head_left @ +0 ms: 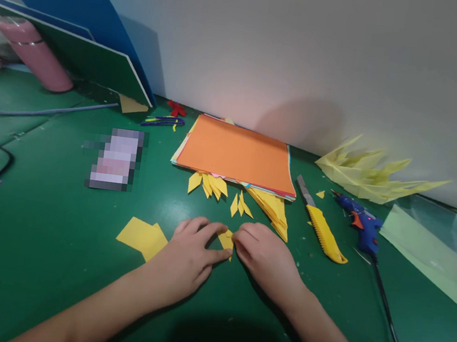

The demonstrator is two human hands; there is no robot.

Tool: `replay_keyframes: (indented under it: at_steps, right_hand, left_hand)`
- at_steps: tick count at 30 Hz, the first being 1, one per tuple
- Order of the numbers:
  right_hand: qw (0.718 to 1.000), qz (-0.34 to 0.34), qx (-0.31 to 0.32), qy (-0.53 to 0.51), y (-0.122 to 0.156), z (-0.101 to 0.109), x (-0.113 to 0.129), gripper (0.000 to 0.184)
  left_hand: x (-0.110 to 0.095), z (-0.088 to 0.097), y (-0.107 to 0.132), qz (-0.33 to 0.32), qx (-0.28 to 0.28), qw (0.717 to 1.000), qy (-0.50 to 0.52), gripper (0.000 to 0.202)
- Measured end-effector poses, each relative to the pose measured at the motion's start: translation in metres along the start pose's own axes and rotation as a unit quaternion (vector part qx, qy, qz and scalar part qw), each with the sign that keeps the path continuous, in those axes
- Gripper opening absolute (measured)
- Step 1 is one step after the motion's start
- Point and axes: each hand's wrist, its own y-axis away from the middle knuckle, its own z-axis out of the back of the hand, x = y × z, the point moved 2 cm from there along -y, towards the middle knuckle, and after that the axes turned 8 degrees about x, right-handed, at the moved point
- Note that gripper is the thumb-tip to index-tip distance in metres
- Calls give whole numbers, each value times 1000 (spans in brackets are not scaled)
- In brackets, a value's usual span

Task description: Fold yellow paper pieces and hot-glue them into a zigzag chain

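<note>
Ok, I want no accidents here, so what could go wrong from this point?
The small yellow paper between the left hand and right hand could crease crookedly. The right hand might brush the knife, whose blade may be exposed. The glue gun shows a small light, so its tip could be hot.

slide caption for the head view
Left hand and right hand handling a yellow paper piece, with an orange-topped paper stack beyond.

Green table [54, 260] — yellow paper pieces [134, 234], cutter [323, 232], glue gun [367, 229].
</note>
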Motion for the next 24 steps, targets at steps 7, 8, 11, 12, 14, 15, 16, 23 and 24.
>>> replay_keyframes:
  at_steps: [7, 8, 11, 12, 14, 15, 16, 23, 24]
  right_hand:
    - [999, -33, -19, 0, 0, 1, 4, 17]
    - [998, -45, -35, -15, 0, 0, 3, 17]
    - [992, -56, -87, -76, 0, -2, 1, 16]
    - [990, -50, -96, -93, 0, -2, 0, 15]
    - [988, -35, -97, -112, 0, -3, 0, 12]
    - [989, -30, -92, -115, 0, -3, 0, 12]
    - [989, -27, -86, -115, 0, -3, 0, 13]
    - [993, -12, -57, -105, 0, -3, -2, 18]
    - [993, -10, -57, -102, 0, -2, -2, 19]
  left_hand:
    - [-1, 0, 0, 2, -6, 1000, 3, 39]
    - [0, 0, 1, 3, -8, 1000, 2, 39]
    - [0, -1, 1, 4, -6, 1000, 3, 39]
    - [0, -1, 1, 4, -5, 1000, 4, 39]
    - [1, -2, 1, 3, -3, 1000, 5, 39]
    - [1, -2, 1, 2, -2, 1000, 5, 39]
    - [1, -2, 1, 3, -1, 1000, 6, 39]
    - [1, -1, 1, 3, 4, 1000, 9, 39]
    - [1, -1, 1, 3, 4, 1000, 9, 39]
